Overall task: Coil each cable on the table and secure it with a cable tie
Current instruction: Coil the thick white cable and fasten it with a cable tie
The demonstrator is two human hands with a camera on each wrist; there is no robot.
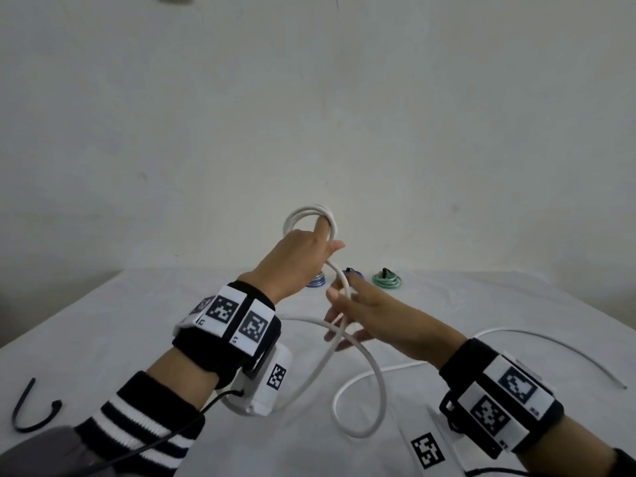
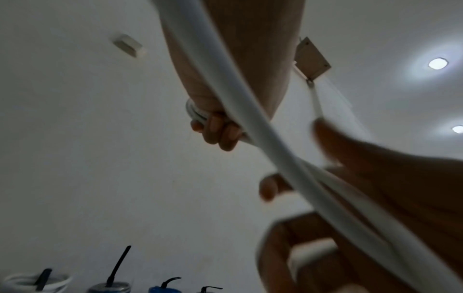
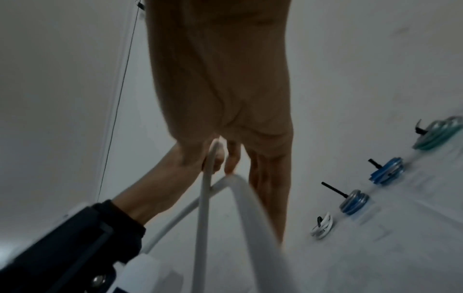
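Note:
My left hand (image 1: 318,244) is raised above the table and grips a small coil (image 1: 309,213) of the white cable; in the left wrist view its curled fingers (image 2: 218,132) clasp the stacked loops (image 2: 194,113). From the coil the white cable (image 1: 378,383) drops in a big loose loop to the table. My right hand (image 1: 339,318) is just below and right of the left one. The strand runs between its thumb and fingers, which hold it loosely. In the right wrist view the cable (image 3: 203,218) comes out from under that hand (image 3: 225,99).
Tied coils stand along the table's back edge: green (image 1: 387,279), blue (image 1: 354,273), grey-blue (image 1: 316,280) and a white one (image 3: 323,226). A loose black cable tie (image 1: 31,411) lies front left. The cable's free end (image 1: 623,385) lies far right on the white cloth (image 1: 137,321).

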